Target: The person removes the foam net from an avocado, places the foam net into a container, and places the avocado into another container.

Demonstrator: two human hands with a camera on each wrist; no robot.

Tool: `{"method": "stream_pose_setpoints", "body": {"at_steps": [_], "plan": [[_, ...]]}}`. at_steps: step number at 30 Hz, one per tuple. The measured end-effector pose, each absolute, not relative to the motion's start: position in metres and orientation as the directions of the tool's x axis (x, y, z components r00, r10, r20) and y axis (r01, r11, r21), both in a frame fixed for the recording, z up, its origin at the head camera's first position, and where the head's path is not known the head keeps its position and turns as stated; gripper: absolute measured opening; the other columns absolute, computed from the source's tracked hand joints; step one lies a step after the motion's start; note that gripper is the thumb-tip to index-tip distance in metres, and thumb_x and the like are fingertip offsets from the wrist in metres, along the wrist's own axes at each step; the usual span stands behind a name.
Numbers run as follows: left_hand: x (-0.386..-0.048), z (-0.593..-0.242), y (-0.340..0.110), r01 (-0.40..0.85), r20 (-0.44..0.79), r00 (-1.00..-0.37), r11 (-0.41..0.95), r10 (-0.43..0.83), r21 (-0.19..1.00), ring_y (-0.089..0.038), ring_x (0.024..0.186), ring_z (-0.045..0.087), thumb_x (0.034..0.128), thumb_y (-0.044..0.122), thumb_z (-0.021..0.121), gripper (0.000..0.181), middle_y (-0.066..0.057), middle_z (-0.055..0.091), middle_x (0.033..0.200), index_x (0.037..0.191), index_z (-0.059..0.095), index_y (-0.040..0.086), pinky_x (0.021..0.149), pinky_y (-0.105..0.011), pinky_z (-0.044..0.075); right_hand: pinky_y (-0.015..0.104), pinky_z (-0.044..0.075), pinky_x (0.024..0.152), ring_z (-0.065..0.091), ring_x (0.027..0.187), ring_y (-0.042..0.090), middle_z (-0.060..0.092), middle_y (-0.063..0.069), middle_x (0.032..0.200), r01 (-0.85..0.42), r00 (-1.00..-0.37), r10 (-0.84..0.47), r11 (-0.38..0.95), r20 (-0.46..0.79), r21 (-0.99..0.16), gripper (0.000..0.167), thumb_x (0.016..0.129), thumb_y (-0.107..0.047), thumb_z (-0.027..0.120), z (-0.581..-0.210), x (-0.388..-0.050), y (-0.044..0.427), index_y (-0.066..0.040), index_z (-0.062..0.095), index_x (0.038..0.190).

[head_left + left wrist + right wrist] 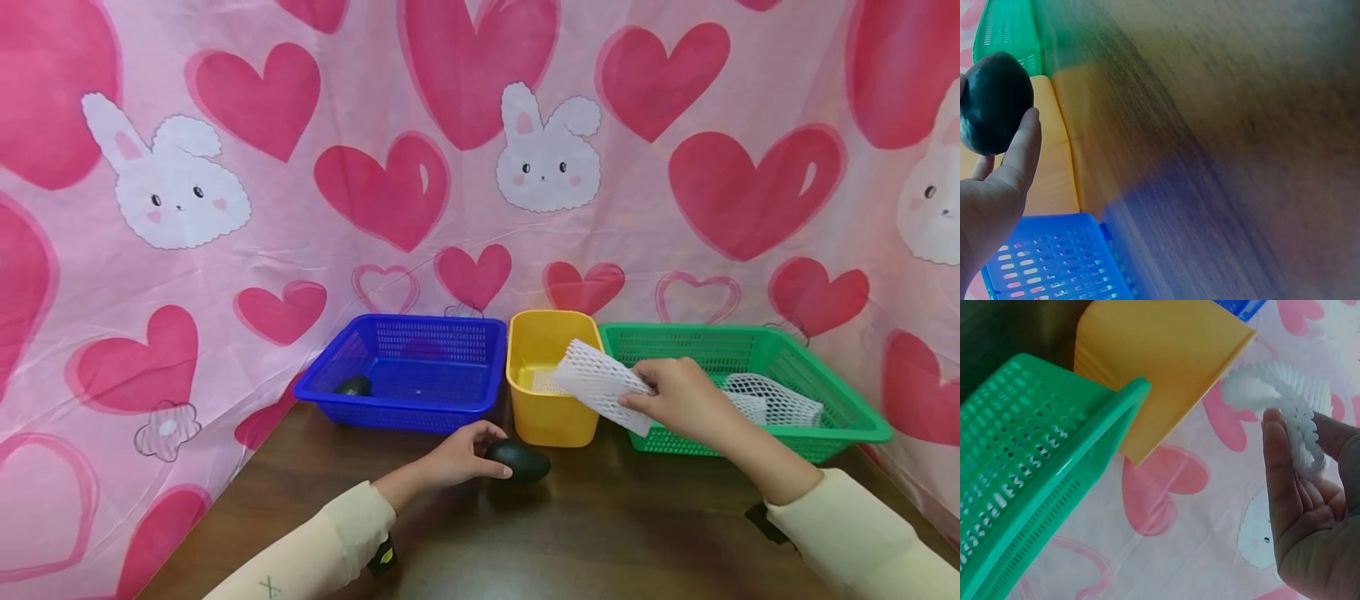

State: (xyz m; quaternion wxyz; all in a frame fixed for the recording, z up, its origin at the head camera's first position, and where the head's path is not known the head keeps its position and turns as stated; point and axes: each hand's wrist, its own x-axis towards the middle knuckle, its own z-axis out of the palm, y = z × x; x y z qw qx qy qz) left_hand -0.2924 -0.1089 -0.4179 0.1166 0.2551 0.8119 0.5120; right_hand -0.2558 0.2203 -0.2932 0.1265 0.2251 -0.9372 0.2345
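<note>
In the head view my left hand [467, 457] holds a dark green avocado [519, 461] above the table, in front of the yellow bin [555, 425]. The left wrist view shows the same avocado [999, 103] between the thumb and fingers. My right hand [686, 400] pinches a white foam net sleeve [600, 382] over the gap between the yellow bin and the green basket. Seen from the right wrist, the sleeve [1300, 419] is flattened but its end gapes a little.
A blue basket [420, 417] at the left has another dark avocado [354, 386] in its near left corner. More white foam nets [776, 400] lie in the green basket [750, 440] at the right. All containers stand on a brown wooden table [585, 542] before a pink heart-patterned cloth.
</note>
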Motion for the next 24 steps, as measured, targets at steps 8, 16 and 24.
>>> {"method": "stream_pose_setpoints", "body": {"at_steps": [8, 16, 24], "plan": [[-0.293, -0.418, -0.109, 0.296, 0.069, -0.841, 0.349, 0.537, 0.889, -0.017, 0.086, 0.059, 0.0787, 0.011, 0.080, 0.044, -0.005, 0.063, 0.100, 0.115, 0.058, 0.001, 0.075, -0.029, 0.050, 0.030, 0.042, 0.045, 0.048, 0.051, 0.016, 0.058, 0.000, 0.063, -0.403, -0.893, -0.252, 0.817, 0.372, -0.412, 0.022, 0.084, -0.024, 0.077, -0.285, -0.282, 0.202, -0.005, 0.066, 0.082], [-0.296, -0.418, -0.109, 0.293, 0.063, -0.841, 0.355, 0.537, 0.888, -0.018, 0.087, 0.059, 0.0788, 0.013, 0.081, 0.044, -0.005, 0.063, 0.100, 0.115, 0.058, 0.003, 0.077, -0.030, 0.050, 0.028, 0.051, 0.050, 0.057, 0.055, 0.018, 0.065, 0.009, 0.074, -0.289, -0.938, -0.122, 0.792, 0.323, -0.538, 0.030, 0.085, -0.025, 0.075, -0.286, -0.313, 0.184, 0.003, 0.068, 0.095], [-0.297, -0.418, -0.110, 0.286, 0.061, -0.841, 0.346, 0.537, 0.894, -0.019, 0.089, 0.060, 0.0794, 0.014, 0.080, 0.044, -0.005, 0.064, 0.101, 0.115, 0.057, 0.002, 0.079, -0.030, 0.051, 0.027, 0.053, 0.053, 0.065, 0.059, 0.023, 0.066, 0.016, 0.084, -0.168, -0.970, -0.003, 0.731, 0.242, -0.662, 0.033, 0.084, -0.022, 0.075, -0.292, -0.339, 0.159, 0.005, 0.063, 0.096]]}}
